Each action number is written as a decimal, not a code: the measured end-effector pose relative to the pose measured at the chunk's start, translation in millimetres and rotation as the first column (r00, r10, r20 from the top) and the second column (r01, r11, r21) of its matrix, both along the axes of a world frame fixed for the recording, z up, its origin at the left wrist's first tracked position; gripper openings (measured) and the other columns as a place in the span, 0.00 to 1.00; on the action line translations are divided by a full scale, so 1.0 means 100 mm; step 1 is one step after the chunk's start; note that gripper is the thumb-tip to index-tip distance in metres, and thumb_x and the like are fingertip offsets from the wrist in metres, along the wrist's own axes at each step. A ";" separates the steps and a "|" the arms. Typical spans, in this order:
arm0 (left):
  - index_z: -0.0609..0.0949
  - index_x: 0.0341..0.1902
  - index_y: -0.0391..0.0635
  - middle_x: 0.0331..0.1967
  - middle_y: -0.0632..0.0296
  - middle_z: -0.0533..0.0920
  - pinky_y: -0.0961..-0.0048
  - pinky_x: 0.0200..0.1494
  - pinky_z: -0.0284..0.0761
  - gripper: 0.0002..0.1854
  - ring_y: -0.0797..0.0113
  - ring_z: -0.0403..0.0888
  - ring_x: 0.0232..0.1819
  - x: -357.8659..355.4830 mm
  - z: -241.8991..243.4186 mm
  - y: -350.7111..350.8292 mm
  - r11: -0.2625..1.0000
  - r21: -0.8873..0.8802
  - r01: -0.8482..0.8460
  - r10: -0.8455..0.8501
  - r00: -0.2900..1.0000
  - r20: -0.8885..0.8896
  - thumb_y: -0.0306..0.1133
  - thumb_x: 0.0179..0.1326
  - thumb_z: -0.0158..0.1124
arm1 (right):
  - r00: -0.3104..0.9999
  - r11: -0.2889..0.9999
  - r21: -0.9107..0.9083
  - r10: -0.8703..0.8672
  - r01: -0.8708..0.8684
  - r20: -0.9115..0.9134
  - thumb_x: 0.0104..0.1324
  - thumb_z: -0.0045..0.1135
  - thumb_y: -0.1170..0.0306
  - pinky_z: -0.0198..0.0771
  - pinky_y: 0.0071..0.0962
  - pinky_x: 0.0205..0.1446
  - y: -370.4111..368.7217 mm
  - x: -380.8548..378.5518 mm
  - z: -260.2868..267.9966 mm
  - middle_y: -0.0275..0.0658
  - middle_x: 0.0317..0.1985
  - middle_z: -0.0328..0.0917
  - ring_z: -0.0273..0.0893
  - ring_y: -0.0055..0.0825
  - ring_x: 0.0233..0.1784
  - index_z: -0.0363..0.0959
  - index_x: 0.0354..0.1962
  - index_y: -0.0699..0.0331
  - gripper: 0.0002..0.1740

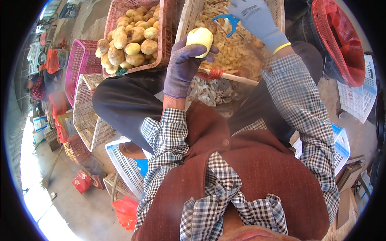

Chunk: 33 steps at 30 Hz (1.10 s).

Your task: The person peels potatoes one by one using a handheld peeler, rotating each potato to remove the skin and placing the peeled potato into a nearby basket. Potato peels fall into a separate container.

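My left hand (188,60), in a purple-grey glove, holds a peeled potato (199,41) upright between thumb and fingers. My right hand (256,22), in a light blue glove with a yellow cuff edge, is closed around a blue-headed peeler (230,24), whose head points towards the potato, a little apart from it. Both hands are over a pale plastic crate (280,13) full of potato peelings (238,49), with some brown potatoes lying in them. Left of it, a pink crate (162,28) is heaped with unpeeled potatoes (135,33).
More peelings (214,90) lie between my knees. A magenta crate (80,57) and a dirty white crate (86,111) stand at the left. A black bucket with a red mesh bag (337,45) is at the right. White and blue baskets (129,168) are beside my seat.
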<state>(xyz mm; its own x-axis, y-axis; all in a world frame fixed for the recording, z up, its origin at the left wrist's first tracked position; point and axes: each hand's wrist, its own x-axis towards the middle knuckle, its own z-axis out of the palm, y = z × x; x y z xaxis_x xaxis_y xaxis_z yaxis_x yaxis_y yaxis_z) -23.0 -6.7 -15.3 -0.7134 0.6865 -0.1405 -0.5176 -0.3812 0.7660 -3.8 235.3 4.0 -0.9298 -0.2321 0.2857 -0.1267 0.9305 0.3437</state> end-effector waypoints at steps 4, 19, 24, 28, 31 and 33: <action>0.74 0.58 0.30 0.44 0.49 0.82 0.70 0.39 0.83 0.26 0.57 0.84 0.44 -0.01 0.01 0.03 0.999 -0.038 0.003 -0.004 1.000 -0.029 0.30 0.56 0.66 | 0.965 0.983 -0.095 0.129 -0.154 -0.231 0.60 0.52 0.61 0.65 0.40 0.48 -0.14 0.08 0.07 0.34 0.37 0.73 0.73 0.32 0.43 0.76 0.32 0.50 0.07; 0.72 0.59 0.33 0.43 0.51 0.81 0.71 0.37 0.82 0.29 0.61 0.83 0.40 0.06 0.06 0.05 0.996 0.072 -0.056 0.050 0.995 0.084 0.25 0.52 0.66 | 0.935 0.942 -0.203 0.203 -0.267 -0.291 0.59 0.54 0.62 0.66 0.40 0.51 -0.22 0.13 0.04 0.36 0.41 0.76 0.73 0.36 0.47 0.77 0.34 0.52 0.08; 0.72 0.61 0.43 0.44 0.55 0.80 0.75 0.34 0.78 0.30 0.65 0.82 0.38 0.02 0.06 0.02 1.000 -0.004 0.024 -0.025 0.996 -0.082 0.20 0.51 0.66 | 0.989 0.976 -0.213 0.024 -0.054 -0.143 0.57 0.53 0.65 0.66 0.39 0.54 0.03 0.00 -0.10 0.37 0.41 0.75 0.73 0.36 0.48 0.77 0.33 0.53 0.07; 0.73 0.58 0.44 0.45 0.60 0.79 0.75 0.36 0.81 0.34 0.68 0.81 0.44 0.01 0.05 0.02 0.967 -0.208 -0.145 0.091 0.965 -0.247 0.16 0.43 0.72 | 0.953 0.977 -0.098 0.161 -0.192 -0.258 0.58 0.51 0.64 0.66 0.41 0.55 -0.10 0.05 0.08 0.37 0.41 0.76 0.73 0.35 0.48 0.77 0.32 0.53 0.07; 0.73 0.58 0.44 0.46 0.62 0.78 0.75 0.42 0.84 0.34 0.70 0.80 0.47 0.01 0.07 0.05 0.918 -0.329 -0.223 0.070 0.906 -0.418 0.17 0.44 0.74 | 0.947 0.970 0.001 0.239 -0.245 -0.215 0.59 0.52 0.62 0.67 0.43 0.55 -0.29 0.06 0.19 0.38 0.40 0.76 0.74 0.35 0.47 0.77 0.31 0.53 0.08; 0.73 0.57 0.44 0.48 0.62 0.77 0.74 0.47 0.85 0.35 0.70 0.80 0.48 0.01 0.12 0.01 0.904 -0.372 -0.209 0.031 0.901 -0.432 0.18 0.42 0.75 | 0.945 0.969 0.010 0.243 -0.247 -0.218 0.58 0.53 0.60 0.67 0.43 0.54 -0.19 -0.02 0.04 0.38 0.40 0.76 0.74 0.35 0.46 0.78 0.30 0.53 0.09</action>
